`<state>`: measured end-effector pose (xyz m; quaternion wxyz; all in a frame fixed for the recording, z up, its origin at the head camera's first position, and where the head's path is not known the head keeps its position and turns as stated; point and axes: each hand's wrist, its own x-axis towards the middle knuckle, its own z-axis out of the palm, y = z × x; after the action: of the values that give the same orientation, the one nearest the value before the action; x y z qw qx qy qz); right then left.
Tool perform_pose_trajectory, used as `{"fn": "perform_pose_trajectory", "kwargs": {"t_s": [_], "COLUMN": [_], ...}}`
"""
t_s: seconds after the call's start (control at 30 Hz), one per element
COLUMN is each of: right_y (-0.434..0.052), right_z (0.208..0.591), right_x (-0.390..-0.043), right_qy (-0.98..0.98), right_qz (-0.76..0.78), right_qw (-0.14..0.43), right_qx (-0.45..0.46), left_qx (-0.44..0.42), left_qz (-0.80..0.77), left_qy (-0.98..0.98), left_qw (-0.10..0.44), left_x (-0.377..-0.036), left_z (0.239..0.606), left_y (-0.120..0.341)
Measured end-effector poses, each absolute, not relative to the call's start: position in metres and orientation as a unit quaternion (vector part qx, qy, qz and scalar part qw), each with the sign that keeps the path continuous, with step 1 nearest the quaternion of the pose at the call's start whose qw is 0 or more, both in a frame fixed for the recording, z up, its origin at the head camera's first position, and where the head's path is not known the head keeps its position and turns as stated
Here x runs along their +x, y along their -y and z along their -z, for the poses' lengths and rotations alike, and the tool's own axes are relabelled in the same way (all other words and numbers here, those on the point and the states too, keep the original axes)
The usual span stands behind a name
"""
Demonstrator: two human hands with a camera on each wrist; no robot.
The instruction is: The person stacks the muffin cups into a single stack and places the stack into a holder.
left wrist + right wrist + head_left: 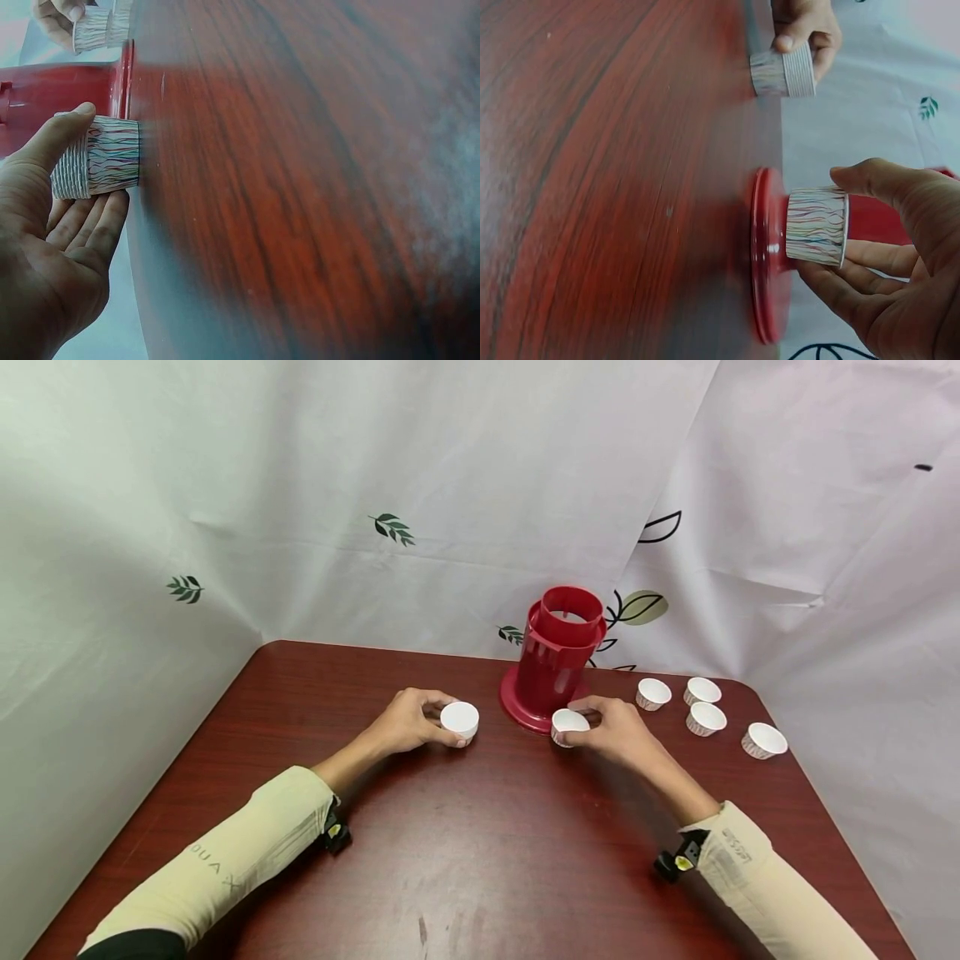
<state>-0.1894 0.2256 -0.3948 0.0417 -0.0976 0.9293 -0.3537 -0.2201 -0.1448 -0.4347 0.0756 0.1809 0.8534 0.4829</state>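
Left hand (pixel 408 722): a small pleated paper cup (pixel 460 722) is pinched between thumb and curled fingers, grip narrow, no wider than the cup wall. In the left wrist view the thumb lies along one side of the cup (pixel 97 167) and the fingers along the other; the cup base appears to meet the dark red wooden table (pixel 465 843), though blur at the contact line leaves this uncertain.

Right hand (pixel 618 732): a second paper cup (pixel 568 725) is held in the same narrow pinch, thumb on one side, fingers on the other, as seen in the right wrist view (pixel 817 226). This cup is tilted, its mouth turned toward the left hand, and sits just beside the base flange of the red plastic cylinder stand (pixel 557 658). Whether it touches the flange cannot be told.

Hidden or unclear: the interior of the red stand is not visible beyond its open top rim. The table surface in both wrist views is motion-blurred. The fingertips behind each cup are partly covered by the cup.

Count: paper cups, six in all. Two are held and four are loose (pixel 701 710) on the table to the right of the stand, upright and apart from one another. Red stand, one. Hands, two, both in pale sleeves.
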Motion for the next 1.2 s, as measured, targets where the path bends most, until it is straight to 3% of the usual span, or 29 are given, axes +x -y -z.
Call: {"fn": "perform_pose_trajectory", "kwargs": {"t_s": [1.2], "right_y": [-0.155], "right_z": [0.381], "right_x": [-0.189], "right_qy": [-0.897], "right_qz": [0.412], "right_qw": [0.032], "right_qx": [-0.157], "left_qx": [0.182], "left_qz": [-0.478], "left_qy": [-0.856], "left_qw": [0.072], "left_x": [-0.22], "left_z": [0.437], "left_y": [0.144]}}
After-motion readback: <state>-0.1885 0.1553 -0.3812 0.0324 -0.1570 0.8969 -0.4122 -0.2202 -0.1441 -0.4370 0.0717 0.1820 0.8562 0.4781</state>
